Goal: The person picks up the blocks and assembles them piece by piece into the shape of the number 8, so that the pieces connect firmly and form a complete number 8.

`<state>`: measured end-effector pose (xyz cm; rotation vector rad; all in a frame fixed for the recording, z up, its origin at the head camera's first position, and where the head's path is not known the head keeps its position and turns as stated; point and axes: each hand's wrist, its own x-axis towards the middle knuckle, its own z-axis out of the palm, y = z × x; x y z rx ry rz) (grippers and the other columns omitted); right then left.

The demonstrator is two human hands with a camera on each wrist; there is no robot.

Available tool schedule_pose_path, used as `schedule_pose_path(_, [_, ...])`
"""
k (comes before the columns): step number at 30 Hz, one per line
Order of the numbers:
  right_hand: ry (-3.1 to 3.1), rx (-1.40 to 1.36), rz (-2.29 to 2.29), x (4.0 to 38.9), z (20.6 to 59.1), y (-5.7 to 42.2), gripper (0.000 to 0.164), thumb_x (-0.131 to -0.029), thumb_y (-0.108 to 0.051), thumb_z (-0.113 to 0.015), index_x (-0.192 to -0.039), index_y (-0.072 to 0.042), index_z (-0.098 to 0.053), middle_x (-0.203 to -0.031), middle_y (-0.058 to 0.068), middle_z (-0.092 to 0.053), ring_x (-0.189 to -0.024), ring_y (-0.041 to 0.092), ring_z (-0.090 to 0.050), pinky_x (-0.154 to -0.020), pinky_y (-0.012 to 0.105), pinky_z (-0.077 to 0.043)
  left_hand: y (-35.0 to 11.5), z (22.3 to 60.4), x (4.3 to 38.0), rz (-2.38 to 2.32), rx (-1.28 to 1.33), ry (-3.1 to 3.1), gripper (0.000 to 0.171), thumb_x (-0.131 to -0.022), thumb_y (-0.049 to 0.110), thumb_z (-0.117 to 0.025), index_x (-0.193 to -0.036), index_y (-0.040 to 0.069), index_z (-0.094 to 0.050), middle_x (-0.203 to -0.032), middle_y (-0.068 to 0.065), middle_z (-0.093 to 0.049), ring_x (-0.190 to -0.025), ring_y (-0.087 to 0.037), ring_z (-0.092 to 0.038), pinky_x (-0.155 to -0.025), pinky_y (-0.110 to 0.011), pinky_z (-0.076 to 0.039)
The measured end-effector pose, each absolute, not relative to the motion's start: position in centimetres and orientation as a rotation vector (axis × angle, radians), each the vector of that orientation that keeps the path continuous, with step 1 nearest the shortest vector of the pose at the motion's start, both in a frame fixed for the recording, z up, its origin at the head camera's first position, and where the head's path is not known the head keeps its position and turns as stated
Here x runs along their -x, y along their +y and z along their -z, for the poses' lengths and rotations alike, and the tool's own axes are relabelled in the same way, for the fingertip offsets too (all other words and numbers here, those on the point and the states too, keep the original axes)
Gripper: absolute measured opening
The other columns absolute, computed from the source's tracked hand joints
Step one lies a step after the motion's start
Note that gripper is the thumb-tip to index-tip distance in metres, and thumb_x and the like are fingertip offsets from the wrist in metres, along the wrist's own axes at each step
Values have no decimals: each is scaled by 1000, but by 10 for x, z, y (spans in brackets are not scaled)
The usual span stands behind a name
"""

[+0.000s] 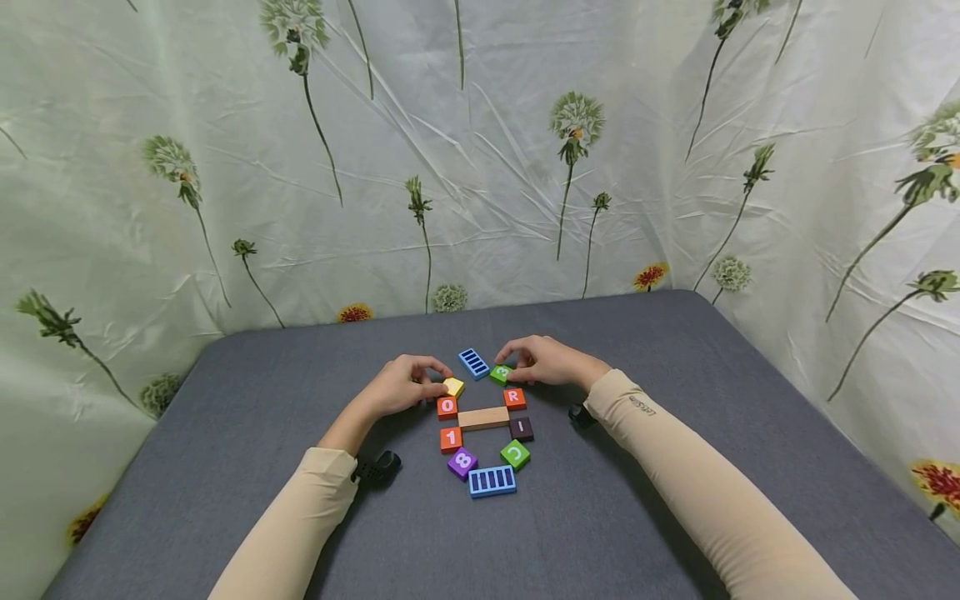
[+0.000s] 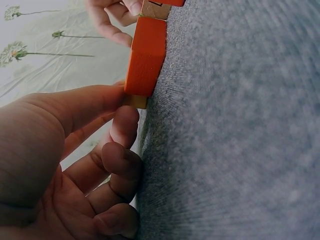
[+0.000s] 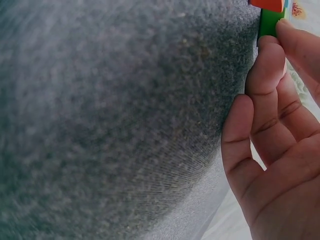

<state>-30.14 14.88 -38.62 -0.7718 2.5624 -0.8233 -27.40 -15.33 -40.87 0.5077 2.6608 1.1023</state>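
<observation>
My left hand (image 1: 405, 385) pinches a yellow block (image 1: 454, 387) between thumb and fingers, just behind the orange block marked 0 (image 1: 447, 407). In the left wrist view the yellow block (image 2: 136, 101) is mostly hidden behind an orange block (image 2: 146, 57). Opposite, my right hand (image 1: 551, 363) pinches a green block marked 3 (image 1: 501, 374), near the orange R block (image 1: 514, 398). The right wrist view shows one side of the green block (image 3: 270, 23) at the fingertips. Between the hands, a blue slatted block (image 1: 473, 364) lies tilted on the table.
On the grey table (image 1: 600, 533), a plain wooden bar (image 1: 483, 418) lies between two columns of blocks. Nearer are an orange 1 (image 1: 451, 439), purple 8 (image 1: 462, 462), dark I (image 1: 521, 429), green C (image 1: 515, 454) and another blue slatted block (image 1: 492, 481). A flowered curtain (image 1: 495, 167) hangs behind.
</observation>
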Motion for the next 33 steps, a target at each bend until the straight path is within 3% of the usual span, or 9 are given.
schedule_pose_path(33, [2513,772,900,302,391,155,28,-104,-17,-71,-132,-11,-72,-76,-1,-63,-66,11,-53,-63,28,-44,-155,408,273,-1129,-513,2637,24,-98,20,-78,-122,16,-78,-76,1,-67,-63,-12,-58,-58,-29,-42])
